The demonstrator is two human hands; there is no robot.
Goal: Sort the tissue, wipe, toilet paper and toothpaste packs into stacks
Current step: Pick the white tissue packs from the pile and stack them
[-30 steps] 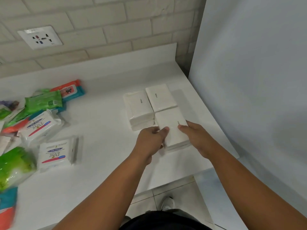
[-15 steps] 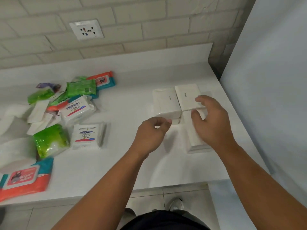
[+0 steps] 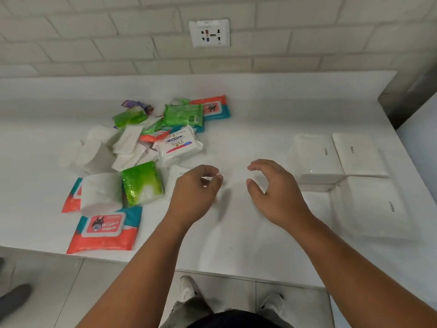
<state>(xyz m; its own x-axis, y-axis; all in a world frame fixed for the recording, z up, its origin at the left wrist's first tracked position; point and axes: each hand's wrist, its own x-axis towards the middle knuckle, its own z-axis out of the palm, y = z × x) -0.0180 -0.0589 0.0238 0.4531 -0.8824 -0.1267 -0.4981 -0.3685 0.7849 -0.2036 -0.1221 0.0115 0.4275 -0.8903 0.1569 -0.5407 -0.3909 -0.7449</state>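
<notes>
head view looks down on your white desk (image 3: 238,240), with both your bare arms stretched out over it. your left hand (image 3: 195,197) hangs near the middle. its grip is loosely curled, thumb tip close to the forefinger, with nothing showing between them. a flat white pack (image 3: 176,172) lies partly hidden under that hand, and i cannot tell whether you touch it. your right hand (image 3: 276,192) hovers just beside the left, its grip spread and relaxed, holding nothing.

to your right the plain white tissue packs sit in three stacks. the back left stack (image 3: 315,157) touches the back right stack (image 3: 359,153), and the front stack (image 3: 378,207) lies nearer the desk edge. each top pack is a soft white rectangle with one small dark line of print.

to your left lies the unsorted heap. a dove pack (image 3: 178,145), white with blue and red print, rests tilted on loose white tissues (image 3: 125,143). behind it a bright green wipe pack (image 3: 183,114) overlaps a red and teal back wipes pack (image 3: 216,107). nearer you, a glossy green pack (image 3: 142,183) lies beside a toilet paper roll (image 3: 101,192). a red and teal front wipes pack (image 3: 106,230) lies at the desk edge, just in front of the roll.
</notes>
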